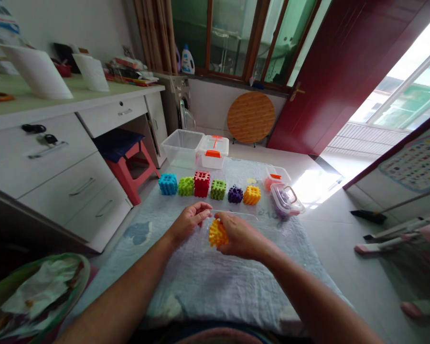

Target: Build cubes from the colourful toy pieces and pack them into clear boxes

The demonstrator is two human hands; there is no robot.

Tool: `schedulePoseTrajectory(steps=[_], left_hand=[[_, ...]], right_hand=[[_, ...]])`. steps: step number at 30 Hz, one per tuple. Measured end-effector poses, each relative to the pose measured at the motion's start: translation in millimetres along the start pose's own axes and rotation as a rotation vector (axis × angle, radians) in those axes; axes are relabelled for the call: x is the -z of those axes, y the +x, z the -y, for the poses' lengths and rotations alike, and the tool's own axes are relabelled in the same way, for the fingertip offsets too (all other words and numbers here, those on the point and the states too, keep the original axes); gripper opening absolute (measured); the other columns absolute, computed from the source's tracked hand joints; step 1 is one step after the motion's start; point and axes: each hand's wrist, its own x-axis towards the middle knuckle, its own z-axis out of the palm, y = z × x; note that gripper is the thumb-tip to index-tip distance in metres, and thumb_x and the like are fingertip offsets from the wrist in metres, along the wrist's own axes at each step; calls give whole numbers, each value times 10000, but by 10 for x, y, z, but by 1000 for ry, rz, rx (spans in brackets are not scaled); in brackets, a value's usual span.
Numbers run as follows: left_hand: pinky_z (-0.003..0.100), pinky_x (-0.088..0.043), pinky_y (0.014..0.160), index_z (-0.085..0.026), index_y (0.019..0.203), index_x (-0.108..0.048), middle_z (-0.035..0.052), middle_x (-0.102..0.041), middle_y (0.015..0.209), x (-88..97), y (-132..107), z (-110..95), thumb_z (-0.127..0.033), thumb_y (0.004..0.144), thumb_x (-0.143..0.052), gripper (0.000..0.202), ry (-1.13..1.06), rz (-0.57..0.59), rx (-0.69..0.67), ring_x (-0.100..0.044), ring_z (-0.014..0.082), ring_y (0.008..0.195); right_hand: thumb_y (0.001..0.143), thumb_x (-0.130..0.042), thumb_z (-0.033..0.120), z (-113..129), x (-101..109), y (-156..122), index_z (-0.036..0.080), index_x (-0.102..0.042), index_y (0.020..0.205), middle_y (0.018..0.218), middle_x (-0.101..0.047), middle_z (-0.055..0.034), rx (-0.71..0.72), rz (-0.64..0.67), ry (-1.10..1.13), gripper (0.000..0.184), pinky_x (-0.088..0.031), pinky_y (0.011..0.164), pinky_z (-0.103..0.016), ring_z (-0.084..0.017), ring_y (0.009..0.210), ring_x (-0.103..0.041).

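My right hand is closed around a yellow toothed plastic block, its notched faces turned to the left. Clear plastic with a thin rim, apparently a shallow box or lid, lies under and behind both hands. Its far-left edge is pinched by the bent fingers of my left hand. Beyond my hands stands a row of interlocking cubes: blue, light green, tall red, olive green, dark purple and yellow.
Behind the row are an uncovered clear bin and a lidded box with orange latches. Two small containers stand at the right edge of the cloth-covered table. A waste basket is at lower left, a red stool beyond it.
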Motion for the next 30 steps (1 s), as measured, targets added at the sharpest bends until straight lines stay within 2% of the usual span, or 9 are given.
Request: schedulePoseTrajectory(steps=[7,11,14,17,21,27,30], left_hand=[[228,-393,607,-167,980,-635,11,-618,825,15,8,33,-385,763,-652,307,-10,37,-6,-493,108,625],[227,-402,621,-166,994,-632,14,-617,825,31,17,69,-380,773,-655,308,-23,50,-20,-527,120,669],[233,-410,630,-162,989,-634,27,-641,846,32,17,72,-394,767,-661,321,-30,40,-10,-538,122,667],[237,-413,626,-159,1001,-626,39,-660,874,29,15,60,-403,766,-656,340,-23,40,-3,-539,124,664],[236,-403,619,-163,1003,-628,35,-667,864,26,14,56,-402,767,-650,337,-2,33,-1,-521,115,642],[220,-374,570,-168,993,-638,35,-666,857,14,7,51,-412,760,-652,338,-20,21,20,-488,103,593],[217,-372,565,-170,978,-641,28,-660,836,7,0,38,-409,758,-652,326,-15,19,19,-485,102,590]], right_hand=[[655,-718,246,-16,-157,160,142,-470,1243,1133,-645,-137,-11,43,-63,646,-459,812,-347,-281,1025,-609],[660,-748,312,-20,-213,184,85,-434,1305,1125,-637,-188,0,45,-63,752,-470,805,-378,-304,1001,-614],[662,-763,350,-48,-179,144,108,-432,1321,1155,-622,-172,27,34,-27,776,-454,860,-392,-301,1060,-588],[676,-757,311,-70,-74,59,159,-481,1274,1179,-612,-136,5,36,-17,676,-443,881,-379,-283,1109,-560],[714,-677,184,-57,28,-29,144,-529,1182,1085,-641,-116,-51,68,-4,492,-458,824,-335,-237,997,-601],[694,-655,167,-25,-55,-48,150,-502,1234,1037,-655,-105,-63,52,106,562,-474,760,-305,-210,907,-625],[716,-646,187,-59,49,-101,173,-516,1219,998,-667,-78,-69,7,178,520,-476,693,-265,-170,817,-635]])
